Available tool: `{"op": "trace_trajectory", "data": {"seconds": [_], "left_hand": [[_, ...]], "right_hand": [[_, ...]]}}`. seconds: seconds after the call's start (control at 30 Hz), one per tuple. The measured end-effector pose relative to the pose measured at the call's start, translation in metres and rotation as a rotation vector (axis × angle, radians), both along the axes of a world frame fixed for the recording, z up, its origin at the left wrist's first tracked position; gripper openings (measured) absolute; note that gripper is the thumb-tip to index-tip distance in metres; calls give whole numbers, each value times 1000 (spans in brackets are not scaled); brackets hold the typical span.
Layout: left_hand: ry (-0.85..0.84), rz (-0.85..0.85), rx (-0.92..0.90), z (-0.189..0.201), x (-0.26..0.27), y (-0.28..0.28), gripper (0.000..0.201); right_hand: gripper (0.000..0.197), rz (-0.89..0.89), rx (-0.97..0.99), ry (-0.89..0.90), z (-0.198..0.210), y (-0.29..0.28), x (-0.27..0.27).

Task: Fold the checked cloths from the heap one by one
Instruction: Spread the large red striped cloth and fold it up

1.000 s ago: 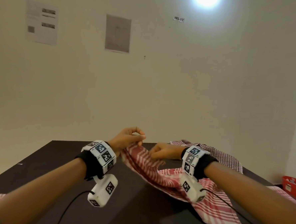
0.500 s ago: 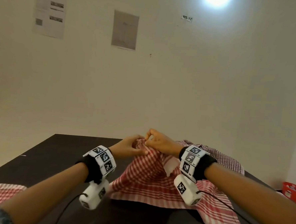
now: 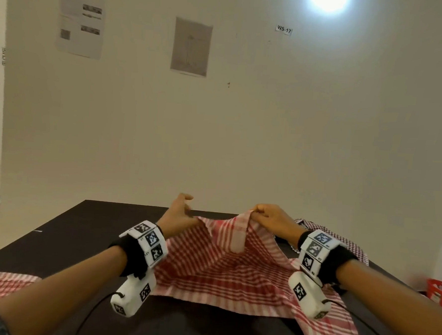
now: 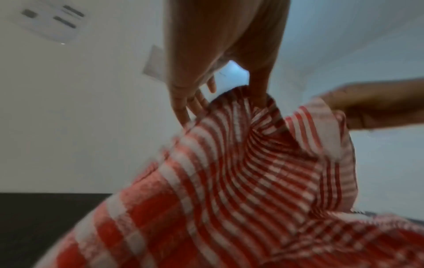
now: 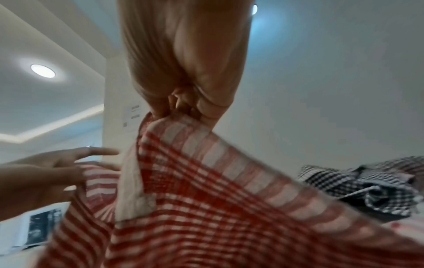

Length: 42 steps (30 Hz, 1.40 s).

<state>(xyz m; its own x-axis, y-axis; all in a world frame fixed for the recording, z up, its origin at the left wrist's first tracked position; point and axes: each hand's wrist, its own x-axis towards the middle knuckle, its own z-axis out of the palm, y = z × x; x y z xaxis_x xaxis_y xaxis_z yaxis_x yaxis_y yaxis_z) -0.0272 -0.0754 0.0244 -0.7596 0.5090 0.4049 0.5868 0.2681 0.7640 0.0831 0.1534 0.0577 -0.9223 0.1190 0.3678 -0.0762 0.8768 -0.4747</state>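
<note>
Hands [image 3: 179, 215] that met half a second ago now stand apart: the right hand [image 3: 271, 218] pinches the red-and-white checked cloth [image 3: 224, 268] by its raised top edge, the left hand [image 4: 220, 59] touches the same edge with loosely spread fingers. The thin woven cloth drapes onto the black table [image 3: 63, 232]. Only the right wrist view shows the crumpled dark-checked heap [image 5: 376, 186] clearly.

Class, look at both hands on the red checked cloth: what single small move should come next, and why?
Probably the left hand should slide outward along the top edge to find the free corner. The right hand already pinches one raised corner of the red checked cloth, while the left hand's fingers are spread and only its thumb hooks into the fabric, so the edge between them sags.
</note>
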Motion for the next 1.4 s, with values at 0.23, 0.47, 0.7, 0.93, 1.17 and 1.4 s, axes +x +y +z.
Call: {"op": "trace_trajectory", "data": {"seconds": [0.23,0.47,0.7,0.93,1.17,1.4], "left_hand": [[-243,-473,168,1,45,51,55],[-535,-579,185,10,34,44,35],[-225,-182,201,4,18,52,26],[-92,173,334,20,-37,16,34],[60,523,-192,6,-86,-46,26],[-111,435,-527,9,-121,-42,23]], "right_hand": [[21,-37,98,134,4,-40,-18],[28,-132,151,245,0,-37,-12],[31,104,125,57,0,-35,-8],[21,-197,521,-432,-22,17,-9],[20,-587,666,-589,-35,85,-6],[22,-356,-104,-121,-22,110,-73]]}}
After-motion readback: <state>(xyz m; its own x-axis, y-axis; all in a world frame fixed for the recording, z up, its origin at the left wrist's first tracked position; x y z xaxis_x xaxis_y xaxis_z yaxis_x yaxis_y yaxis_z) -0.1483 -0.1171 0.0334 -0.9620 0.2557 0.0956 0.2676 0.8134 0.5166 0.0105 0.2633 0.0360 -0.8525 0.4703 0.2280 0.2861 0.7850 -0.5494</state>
